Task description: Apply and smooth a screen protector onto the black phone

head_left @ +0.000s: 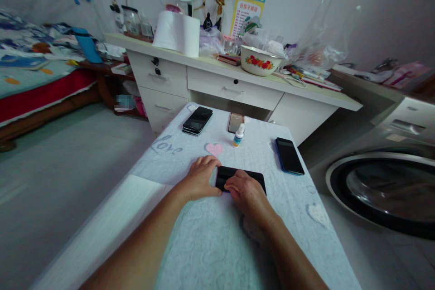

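Note:
A black smartphone (249, 176) lies flat, screen up, on the cloth-covered table in front of me. My left hand (203, 177) grips its left end, thumb at the near corner and fingers at the far corner. Over the screen, my right hand (246, 188) is closed with its fingertips pressed together against the glass. Whatever those fingertips may pinch is too small to make out. Beyond the phone stands a small white spray bottle (238, 136) with a blue and yellow label.
Stacked phones (197, 120) lie at the far left of the table (217, 244), another phone (236, 122) at its far edge, and a blue-edged phone (289, 156) at right. A white desk (234, 84) stands behind, bearing a floral bowl (260, 61). A washing machine (390, 145) is at right.

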A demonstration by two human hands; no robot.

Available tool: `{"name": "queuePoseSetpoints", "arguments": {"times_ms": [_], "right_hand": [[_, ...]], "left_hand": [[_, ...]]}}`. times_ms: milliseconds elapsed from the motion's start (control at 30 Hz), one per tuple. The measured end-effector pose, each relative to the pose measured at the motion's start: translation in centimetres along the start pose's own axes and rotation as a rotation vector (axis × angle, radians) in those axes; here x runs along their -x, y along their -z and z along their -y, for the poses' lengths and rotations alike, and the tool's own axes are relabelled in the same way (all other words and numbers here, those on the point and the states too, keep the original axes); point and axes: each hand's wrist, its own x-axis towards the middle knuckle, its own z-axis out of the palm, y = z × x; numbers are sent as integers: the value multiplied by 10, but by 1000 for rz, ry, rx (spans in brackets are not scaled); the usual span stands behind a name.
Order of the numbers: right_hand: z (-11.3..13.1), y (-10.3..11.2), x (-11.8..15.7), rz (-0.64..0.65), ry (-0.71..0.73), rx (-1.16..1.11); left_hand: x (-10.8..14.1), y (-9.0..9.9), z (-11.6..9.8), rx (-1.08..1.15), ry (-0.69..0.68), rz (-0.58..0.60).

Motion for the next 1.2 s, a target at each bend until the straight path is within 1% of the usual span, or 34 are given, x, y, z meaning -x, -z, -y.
{"name": "queuePoseSetpoints", "arguments": {"times_ms": [200, 300, 367, 467, 567, 700, 800, 933, 1067, 1200], "right_hand": [[-7, 9, 0, -74, -165, 115], [-7, 9, 0, -94, -202, 124], [-4, 7, 0, -96, -184, 116], [4, 4, 0, -89, -110, 90], [12, 0, 1, -48, -43, 49], [15, -4, 0, -36, -12, 18], [10, -3, -4, -70, -60, 45], [-1, 3, -7, -114, -139, 122], [-14, 11, -7, -161, -238, 159], [-23, 12, -6, -205, -307, 181]], "left_hand": [[0, 1, 0, 1, -9, 0], [0, 2, -2, 6, -7, 3], [0, 2, -2, 8, -6, -2], [0, 1, -1, 8, 3, -6], [-1, 0, 0, 8, 2, -3], [-1, 0, 0, 11, -7, -9], [0, 1, -1, 13, 2, -3], [0, 1, -1, 16, -2, -6], [0, 0, 0, 23, -11, -15], [0, -2, 2, 31, -20, -24]]}}
